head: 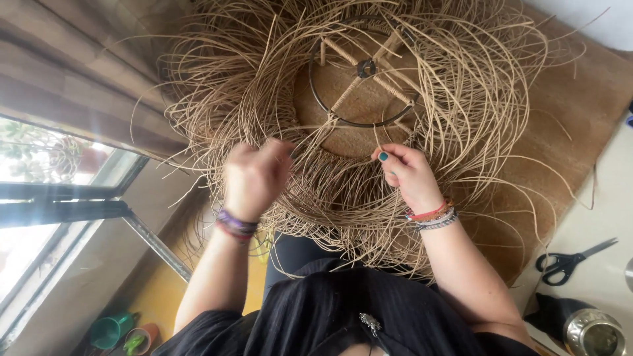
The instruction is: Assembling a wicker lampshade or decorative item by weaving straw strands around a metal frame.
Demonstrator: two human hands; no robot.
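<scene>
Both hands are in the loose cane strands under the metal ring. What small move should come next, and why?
Probably the right hand should draw its pinched strand up toward the metal ring. That strand runs upward from the fingertips, while the left hand holds the neighbouring loose strands aside.

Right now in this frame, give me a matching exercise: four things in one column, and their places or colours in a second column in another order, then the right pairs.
Things:
1. scissors
2. metal ring
3. green cup
4. left hand

Places or colours:
A. bottom left, on the floor by the window
B. purple bands on its wrist
C. black handles, at the right edge
D. dark hoop in the middle of the cane strands

Pairs: 1-C, 2-D, 3-A, 4-B
</scene>
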